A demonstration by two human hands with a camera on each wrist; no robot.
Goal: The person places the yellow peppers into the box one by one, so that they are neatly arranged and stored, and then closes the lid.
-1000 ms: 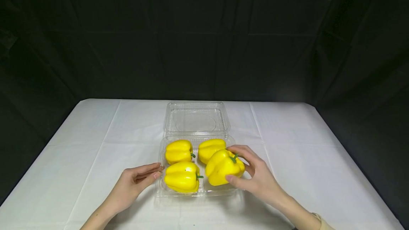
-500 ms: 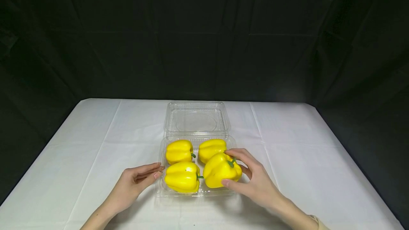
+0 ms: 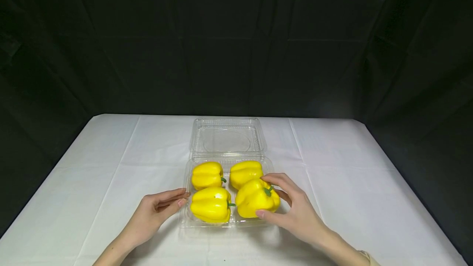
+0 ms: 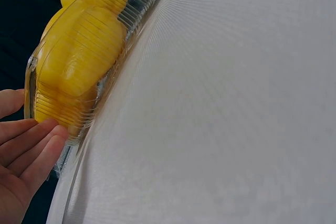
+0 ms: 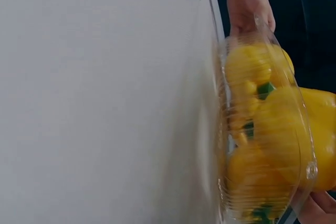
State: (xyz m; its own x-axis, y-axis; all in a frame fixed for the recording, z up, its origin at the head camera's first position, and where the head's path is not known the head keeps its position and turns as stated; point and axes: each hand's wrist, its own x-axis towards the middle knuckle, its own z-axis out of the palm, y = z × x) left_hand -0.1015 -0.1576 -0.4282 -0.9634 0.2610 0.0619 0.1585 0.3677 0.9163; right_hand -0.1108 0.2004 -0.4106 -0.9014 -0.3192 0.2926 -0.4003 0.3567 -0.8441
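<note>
My right hand (image 3: 295, 204) grips a yellow bell pepper (image 3: 255, 200), thumb on its near side and fingers at the far side. This pepper sits tilted at the front right of a clear plastic container (image 3: 244, 224), its green stem up toward the hand. Another yellow pepper (image 3: 208, 205) lies front left, stem pointing right; two more, the back-left pepper (image 3: 207, 175) and back-right pepper (image 3: 245, 173), lie behind. At the container's left wall, my left hand (image 3: 157, 212) touches with nearly straight fingers (image 4: 39, 150), the thumb near the rim.
The container's clear lid (image 3: 227, 136) lies folded back, hinged at the far side. A white cloth (image 3: 111, 184) with creases covers the table, and a dark curtain (image 3: 236, 44) hangs behind and at both sides.
My right hand has brought its pepper slightly left and down into the front-right part of the container, and it has hardly moved in the last half second. My left hand stays still.
</note>
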